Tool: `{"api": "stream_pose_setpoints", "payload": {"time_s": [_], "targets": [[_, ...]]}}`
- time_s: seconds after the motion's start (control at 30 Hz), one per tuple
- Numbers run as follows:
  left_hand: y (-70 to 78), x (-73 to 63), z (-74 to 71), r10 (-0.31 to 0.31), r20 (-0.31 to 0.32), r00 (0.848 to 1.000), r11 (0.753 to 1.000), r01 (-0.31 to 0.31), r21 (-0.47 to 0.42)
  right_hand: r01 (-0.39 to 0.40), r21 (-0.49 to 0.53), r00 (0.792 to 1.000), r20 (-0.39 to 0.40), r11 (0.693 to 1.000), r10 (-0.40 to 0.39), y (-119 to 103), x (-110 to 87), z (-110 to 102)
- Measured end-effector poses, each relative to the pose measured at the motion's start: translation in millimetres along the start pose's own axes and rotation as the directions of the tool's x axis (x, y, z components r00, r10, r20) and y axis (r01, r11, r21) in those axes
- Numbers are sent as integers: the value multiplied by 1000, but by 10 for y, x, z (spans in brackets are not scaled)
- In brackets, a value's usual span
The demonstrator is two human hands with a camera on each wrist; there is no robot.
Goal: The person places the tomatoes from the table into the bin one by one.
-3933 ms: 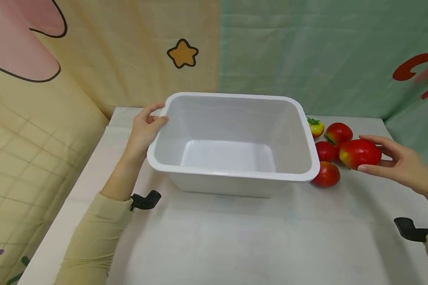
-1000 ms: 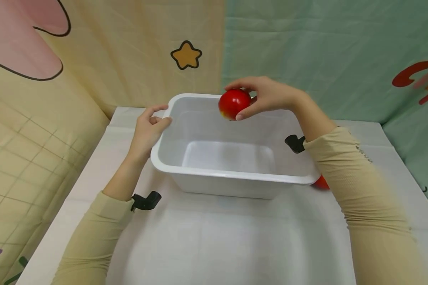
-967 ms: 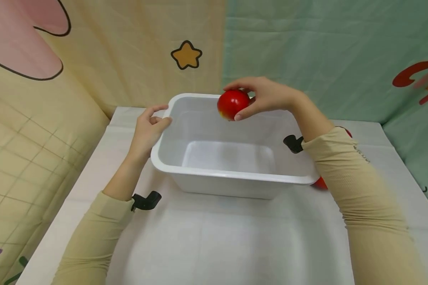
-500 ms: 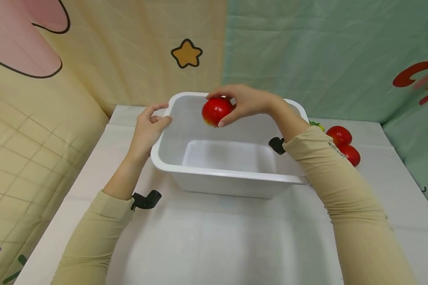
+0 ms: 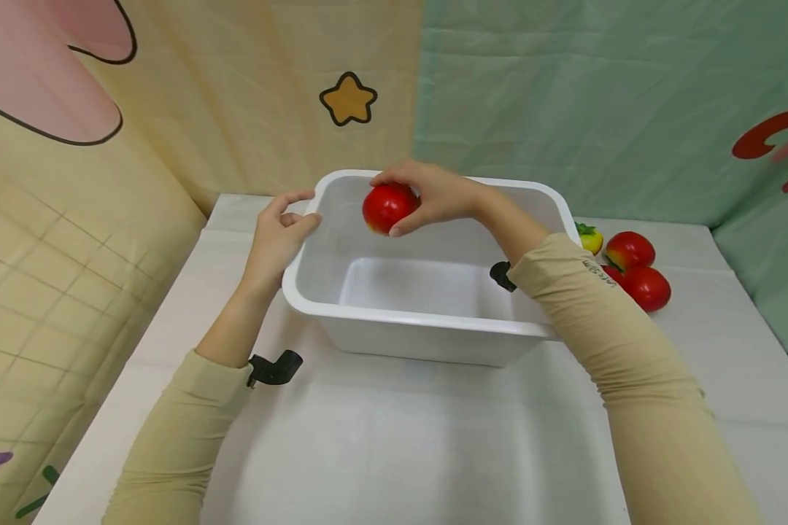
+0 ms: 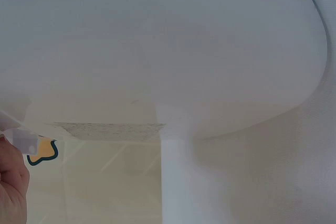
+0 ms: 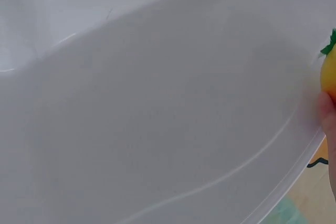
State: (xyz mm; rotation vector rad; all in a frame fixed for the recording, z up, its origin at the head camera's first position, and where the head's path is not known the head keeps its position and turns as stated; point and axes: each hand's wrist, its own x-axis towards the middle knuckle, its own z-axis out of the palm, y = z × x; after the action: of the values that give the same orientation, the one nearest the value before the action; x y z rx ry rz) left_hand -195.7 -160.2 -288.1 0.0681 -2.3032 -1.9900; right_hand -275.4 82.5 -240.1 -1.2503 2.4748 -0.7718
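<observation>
A white plastic tub [image 5: 400,316] stands on the table, its inner floor bare. My left hand [image 5: 277,237] grips the tub's left rim between thumb and fingers; in the left wrist view part of that hand shows at the lower left, beside the tub's outer wall [image 6: 157,66]. Over the tub's back left part, my right hand [image 5: 441,195] holds a red tomato [image 5: 387,207] by its right side, thumb in front and fingers on top. The tomato's yellow end with a green leafy top [image 7: 329,74] shows at the right edge of the right wrist view.
Right of the tub lie several more tomatoes, red ones [image 5: 648,289] and a yellow one [image 5: 589,239] with a green top, partly hidden by the right sleeve [image 5: 604,321]. A patterned curtain [image 5: 512,87] hangs right behind the white-covered table [image 5: 394,437].
My right hand has taken a tomato from the group at the right, carried it left over the tub, and lowered it slightly. My left hand stays on the rim.
</observation>
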Motion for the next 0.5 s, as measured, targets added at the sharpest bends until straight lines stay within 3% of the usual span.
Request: {"api": "stream_pose_setpoints", "payload": {"time_s": [0.13, 0.27, 0.37, 0.5], "targets": [[0, -3, 4, -3, 12, 1000, 1000, 3, -4, 6, -10, 1000, -29, 1000, -6, -14, 9, 39], [2, -3, -2, 0, 11, 1000, 1000, 0, -1, 14, 57, 997, -74, 998, -10, -84, -2, -28], [5, -2, -3, 0, 8, 1000, 1000, 0, 8, 27, 73, 993, -119, 997, -18, -167, -80, -175], [12, 11, -13, -7, 0, 1000, 1000, 7, 1, 47, 23, 972, -230, 999, -41, -310, -335, -486]]}}
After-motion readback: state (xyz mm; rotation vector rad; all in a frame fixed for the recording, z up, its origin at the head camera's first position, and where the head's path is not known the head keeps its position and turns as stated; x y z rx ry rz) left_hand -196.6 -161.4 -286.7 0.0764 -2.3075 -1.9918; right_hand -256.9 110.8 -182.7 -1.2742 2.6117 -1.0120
